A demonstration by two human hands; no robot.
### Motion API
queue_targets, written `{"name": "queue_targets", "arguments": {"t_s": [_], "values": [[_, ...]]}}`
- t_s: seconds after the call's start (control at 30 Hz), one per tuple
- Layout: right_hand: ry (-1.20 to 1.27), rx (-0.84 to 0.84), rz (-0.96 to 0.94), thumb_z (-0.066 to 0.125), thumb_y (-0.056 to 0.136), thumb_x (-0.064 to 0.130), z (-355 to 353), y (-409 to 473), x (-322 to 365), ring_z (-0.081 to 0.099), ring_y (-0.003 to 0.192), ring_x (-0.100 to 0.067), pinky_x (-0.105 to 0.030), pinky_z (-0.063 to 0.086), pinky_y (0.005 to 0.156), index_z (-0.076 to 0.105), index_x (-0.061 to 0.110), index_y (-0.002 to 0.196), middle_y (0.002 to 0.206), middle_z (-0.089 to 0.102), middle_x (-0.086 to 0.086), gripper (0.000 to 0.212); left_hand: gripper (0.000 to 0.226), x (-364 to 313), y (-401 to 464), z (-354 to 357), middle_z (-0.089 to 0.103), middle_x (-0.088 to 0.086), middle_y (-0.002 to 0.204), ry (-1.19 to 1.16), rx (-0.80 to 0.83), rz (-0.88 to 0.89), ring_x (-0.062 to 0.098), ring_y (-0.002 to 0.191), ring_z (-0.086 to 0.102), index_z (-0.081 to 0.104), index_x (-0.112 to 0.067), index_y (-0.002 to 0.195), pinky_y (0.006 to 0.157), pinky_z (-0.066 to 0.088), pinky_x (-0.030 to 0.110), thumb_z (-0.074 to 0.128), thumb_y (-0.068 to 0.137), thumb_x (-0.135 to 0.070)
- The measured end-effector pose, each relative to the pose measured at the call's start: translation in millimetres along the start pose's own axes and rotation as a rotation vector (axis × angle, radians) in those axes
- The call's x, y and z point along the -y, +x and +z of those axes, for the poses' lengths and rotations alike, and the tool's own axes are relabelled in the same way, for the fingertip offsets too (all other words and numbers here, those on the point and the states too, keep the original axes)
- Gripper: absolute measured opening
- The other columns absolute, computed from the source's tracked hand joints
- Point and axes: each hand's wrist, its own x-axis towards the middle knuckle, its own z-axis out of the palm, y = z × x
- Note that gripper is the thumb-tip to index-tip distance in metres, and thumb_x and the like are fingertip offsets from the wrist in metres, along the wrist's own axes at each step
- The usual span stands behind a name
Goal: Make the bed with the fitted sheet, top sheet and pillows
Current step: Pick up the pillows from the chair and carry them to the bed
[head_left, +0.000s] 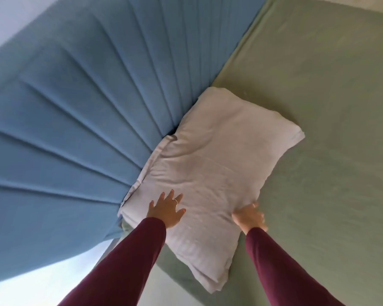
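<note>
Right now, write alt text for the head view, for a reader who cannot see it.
Two hands in maroon sleeves press a white pillow onto a pale green sheet, against a blue channel-padded headboard. The left hand lies flat with spread fingers on the pillow; the right hand holds its near edge.

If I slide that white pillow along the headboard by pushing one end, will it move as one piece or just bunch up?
Probably bunches first. The white pillow looks soft: its cover is creased and dents under the left hand. It lies flat on the green sheet, so cloth on cloth may drag. The right hand is at its other edge; pushing with both should move it whole.
</note>
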Motion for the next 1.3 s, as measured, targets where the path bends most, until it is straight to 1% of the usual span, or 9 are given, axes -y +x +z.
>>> {"name": "queue_targets", "arguments": {"t_s": [0.07, 0.13, 0.33, 0.47, 0.6, 0.77, 1.0, 1.17, 1.3], "values": [[-0.132, -0.168, -0.138, 0.042, 0.090, 0.027, -2.9, -25.9, 3.9, 0.033, 0.137, -0.034, -0.047, 0.031, 0.110, 0.008, 0.011, 0.152, 0.152, 0.023, -0.020, 0.072, 0.058, 9.7, -28.0, 5.7, -0.001, -0.006, 0.160, -0.034, -0.047, -0.029, 0.020, 0.148, -0.001, 0.011, -0.034, 0.152, 0.116, 0.009, 0.048, 0.031, 0.100, -0.048], [-0.237, -0.206, -0.273, 0.040, 0.093, 0.025, 1.8, -48.3, 9.4, 0.024, 0.141, -0.033, -0.046, 0.027, 0.112, 0.006, 0.010, 0.152, 0.155, 0.014, -0.020, 0.070, 0.057, 20.3, -53.0, 13.3, 0.001, -0.006, 0.160, -0.048, -0.077, -0.071, 0.020, 0.147, 0.000, 0.013, -0.033, 0.152, 0.116, 0.009, 0.047, 0.031, 0.100, -0.047], [-0.424, -0.135, -0.579, 0.041, 0.096, 0.030, 58.1, -131.0, 2.8, 0.007, 0.147, -0.032, -0.050, 0.010, 0.116, 0.005, 0.010, 0.153, 0.158, 0.005, -0.019, 0.070, 0.058, 57.7, -157.2, 60.5, 0.005, -0.006, 0.160, -0.106, -0.207, -0.244, 0.021, 0.147, 0.002, 0.016, -0.032, 0.151, 0.117, 0.014, 0.046, 0.033, 0.098, -0.049], [-0.519, -0.124, -0.781, 0.043, 0.096, 0.030, 98.0, -204.9, -14.2, 0.007, 0.147, -0.030, -0.053, 0.006, 0.115, 0.006, 0.013, 0.153, 0.159, 0.006, -0.016, 0.070, 0.058, 78.8, -244.0, 109.5, 0.003, -0.007, 0.160, -0.284, -0.292, -0.378, 0.021, 0.147, -0.001, 0.017, -0.033, 0.151, 0.118, 0.010, 0.047, 0.036, 0.098, -0.046], [-0.658, -0.117, -0.984, 0.046, 0.092, 0.029, 143.8, -282.2, -43.8, 0.012, 0.145, -0.030, -0.053, 0.011, 0.114, 0.017, 0.014, 0.151, 0.156, 0.016, -0.016, 0.067, 0.058, 95.8, -347.3, 182.0, 0.002, -0.005, 0.160, -0.431, -0.360, -0.549, 0.022, 0.148, -0.002, 0.015, -0.032, 0.151, 0.117, 0.008, 0.047, 0.036, 0.099, -0.045], [-0.901, -0.096, -1.202, 0.047, 0.090, 0.028, 212.7, -376.3, -94.7, 0.024, 0.141, -0.030, -0.051, 0.015, 0.114, 0.024, 0.020, 0.149, 0.153, 0.021, -0.015, 0.064, 0.060, 102.7, -480.4, 298.3, -0.001, -0.005, 0.160, -0.654, -0.329, -0.894, 0.022, 0.147, -0.004, 0.013, -0.030, 0.152, 0.118, 0.007, 0.047, 0.036, 0.098, -0.044], [-1.271, -0.006, -1.513, 0.044, 0.088, 0.030, 305.8, -484.4, -190.5, 0.020, 0.142, -0.030, -0.054, 0.014, 0.113, 0.029, 0.017, 0.145, 0.152, 0.023, -0.015, 0.061, 0.063, 73.8, -627.8, 439.3, -0.003, -0.004, 0.160, -0.992, -0.264, -1.296, 0.025, 0.147, -0.007, 0.011, -0.029, 0.152, 0.118, 0.003, 0.047, 0.039, 0.097, -0.043], [-1.534, 0.038, -1.731, 0.044, 0.091, 0.030, 352.4, -531.4, -255.8, 0.015, 0.144, -0.030, -0.056, 0.011, 0.112, 0.025, 0.018, 0.148, 0.156, 0.016, -0.016, 0.061, 0.064, 37.8, -668.0, 505.9, -0.001, -0.006, 0.160, -1.179, -0.247, -1.469, 0.023, 0.147, -0.007, 0.010, -0.029, 0.153, 0.117, 0.006, 0.045, 0.036, 0.097, -0.047], [-1.673, 0.082, -1.878, 0.045, 0.088, 0.030, 393.0, -561.6, -280.0, 0.017, 0.142, -0.031, -0.058, 0.010, 0.111, 0.030, 0.016, 0.145, 0.155, 0.018, -0.017, 0.060, 0.062, 21.0, -675.6, 538.8, -0.003, -0.006, 0.160, -1.357, -0.269, -1.538, 0.024, 0.147, -0.009, 0.011, -0.027, 0.153, 0.117, 0.002, 0.048, 0.035, 0.098, -0.044]]}}
